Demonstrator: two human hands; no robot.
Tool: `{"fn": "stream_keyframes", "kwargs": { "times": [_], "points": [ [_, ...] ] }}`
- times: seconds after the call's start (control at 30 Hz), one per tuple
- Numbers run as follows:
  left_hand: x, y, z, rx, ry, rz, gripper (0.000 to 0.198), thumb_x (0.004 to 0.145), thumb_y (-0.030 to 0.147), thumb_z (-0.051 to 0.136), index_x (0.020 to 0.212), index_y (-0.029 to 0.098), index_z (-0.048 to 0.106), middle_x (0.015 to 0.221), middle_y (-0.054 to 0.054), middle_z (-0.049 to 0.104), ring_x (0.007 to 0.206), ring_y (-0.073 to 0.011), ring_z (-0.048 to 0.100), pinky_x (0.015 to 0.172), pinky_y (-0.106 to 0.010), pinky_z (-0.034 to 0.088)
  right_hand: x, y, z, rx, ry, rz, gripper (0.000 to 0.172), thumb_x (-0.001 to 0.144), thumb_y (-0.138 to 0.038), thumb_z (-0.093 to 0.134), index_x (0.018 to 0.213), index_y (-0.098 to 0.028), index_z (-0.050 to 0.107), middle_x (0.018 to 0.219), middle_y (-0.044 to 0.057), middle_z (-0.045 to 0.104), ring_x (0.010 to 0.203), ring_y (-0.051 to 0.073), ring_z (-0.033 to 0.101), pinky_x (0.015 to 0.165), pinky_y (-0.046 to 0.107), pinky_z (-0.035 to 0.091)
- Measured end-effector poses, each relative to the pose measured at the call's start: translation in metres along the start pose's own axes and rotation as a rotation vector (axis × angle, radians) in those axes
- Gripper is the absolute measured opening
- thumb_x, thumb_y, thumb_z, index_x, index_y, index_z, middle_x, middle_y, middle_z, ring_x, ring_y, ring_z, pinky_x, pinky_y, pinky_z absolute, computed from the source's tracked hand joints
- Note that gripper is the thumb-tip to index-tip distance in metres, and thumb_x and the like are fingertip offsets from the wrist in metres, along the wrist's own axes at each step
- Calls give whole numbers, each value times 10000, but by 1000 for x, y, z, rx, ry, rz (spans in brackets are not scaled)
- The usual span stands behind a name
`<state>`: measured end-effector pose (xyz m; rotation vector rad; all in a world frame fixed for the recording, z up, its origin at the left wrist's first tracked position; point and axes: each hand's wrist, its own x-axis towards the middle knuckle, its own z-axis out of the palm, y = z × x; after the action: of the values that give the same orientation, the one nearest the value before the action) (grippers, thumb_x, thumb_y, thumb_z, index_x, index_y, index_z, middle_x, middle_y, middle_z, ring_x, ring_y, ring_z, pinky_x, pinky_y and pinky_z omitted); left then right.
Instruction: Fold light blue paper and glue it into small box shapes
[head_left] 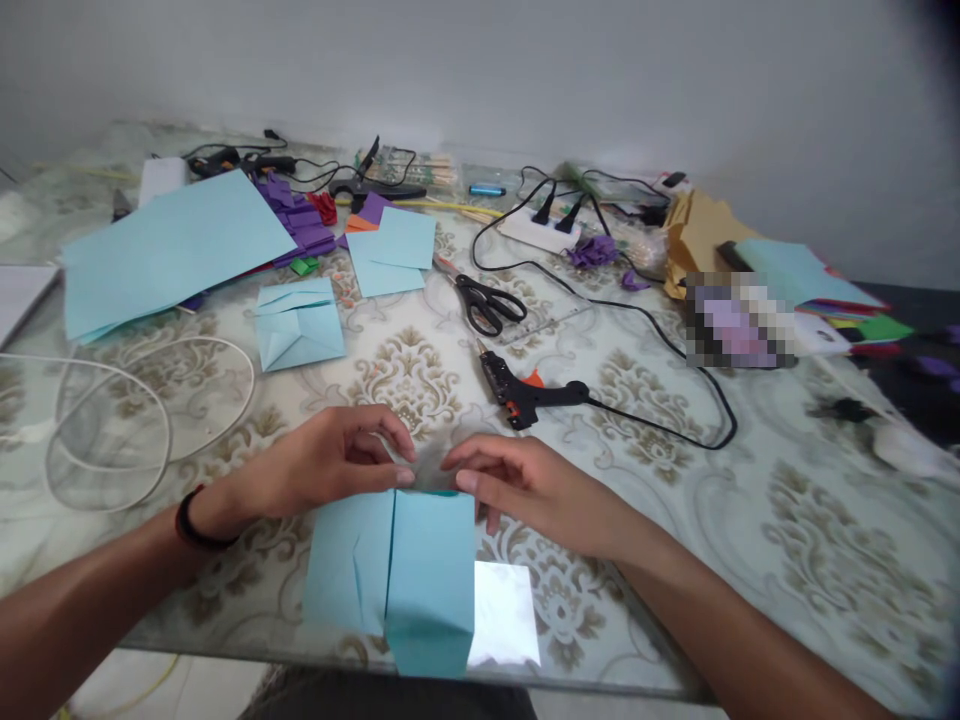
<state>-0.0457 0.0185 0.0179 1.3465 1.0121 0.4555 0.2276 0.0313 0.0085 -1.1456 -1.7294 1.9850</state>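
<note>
A light blue folded paper (405,570) lies at the near edge of the glass table (750,520), partly hanging over it. My left hand (330,465) pinches the paper's far edge on the left, fingers closed. My right hand (517,480) presses the same far edge from the right, fingers together. The fingertips of both hands almost meet above the fold.
A black glue gun (525,390) with its cable lies just beyond my hands. Black scissors (487,300), a folded blue piece (298,325), blue sheets (169,245), purple paper scraps (300,215), a white cable loop (135,420), a power strip (540,230) and coloured paper stacks (817,290) surround them.
</note>
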Motion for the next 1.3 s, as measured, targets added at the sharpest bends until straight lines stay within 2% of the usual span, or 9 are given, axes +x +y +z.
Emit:
{"fn": "stream_keyframes", "kwargs": {
  "times": [0.17,0.3,0.43,0.5,0.67,0.83,1.0,1.13,1.3],
  "points": [
    [-1,2,1,5,-46,-32,410,835,368,820,1156,197,631,872,-15,762,845,-172,703,803,-304,525,-3,0,7,39,-48,26,350,903,-463,775,1161,-252,668,846,-7,686,699,140,632,587,255,537],
    [-2,6,3,75,-45,-13,455,793,352,856,1176,208,658,944,-17,740,885,-178,696,834,-322,546,-1,1,8,64,-33,12,341,870,-381,818,1149,-260,666,845,-28,663,709,129,609,638,262,504],
    [-4,6,4,137,-74,47,426,814,321,842,1191,217,674,1031,-25,751,928,-174,691,853,-308,543,0,-2,11,64,9,7,284,869,-348,812,1099,-246,680,850,-31,658,743,126,610,673,261,478],
    [-5,4,5,141,-83,50,378,853,322,803,1193,220,674,1015,-20,757,901,-168,691,823,-294,537,0,-3,13,67,31,6,281,870,-349,808,1099,-243,684,851,-28,657,750,130,614,678,266,475],
    [-3,3,6,85,-79,2,206,919,321,717,1084,198,709,764,25,710,702,-133,630,639,-237,449,1,-7,13,6,109,-69,253,874,-340,790,1091,-243,704,845,-25,637,765,137,606,717,282,480],
    [-5,6,7,-25,59,47,181,889,320,757,994,173,743,851,-22,771,780,-153,686,711,-257,502,2,-21,17,0,179,-53,352,826,-444,822,1062,-212,701,849,-4,654,754,155,605,678,283,466],
    [-10,6,5,-31,155,112,205,906,346,759,1009,170,743,875,-32,775,798,-157,697,724,-254,517,4,-33,25,-8,166,-9,372,817,-520,803,880,-168,704,812,24,691,693,157,601,624,277,455],
    [-11,10,5,50,42,24,245,906,406,745,937,163,740,806,-17,730,692,-138,623,604,-230,446,10,-30,30,-92,205,-42,333,819,-470,790,763,-180,638,698,-10,608,612,134,518,523,244,361],
    [-11,14,8,184,-2,-37,294,899,397,705,736,163,632,637,49,486,590,-95,408,510,-216,279,11,-24,36,-123,179,-97,344,877,-474,717,737,-185,596,656,-35,511,592,115,434,511,242,294]
  ]
}}
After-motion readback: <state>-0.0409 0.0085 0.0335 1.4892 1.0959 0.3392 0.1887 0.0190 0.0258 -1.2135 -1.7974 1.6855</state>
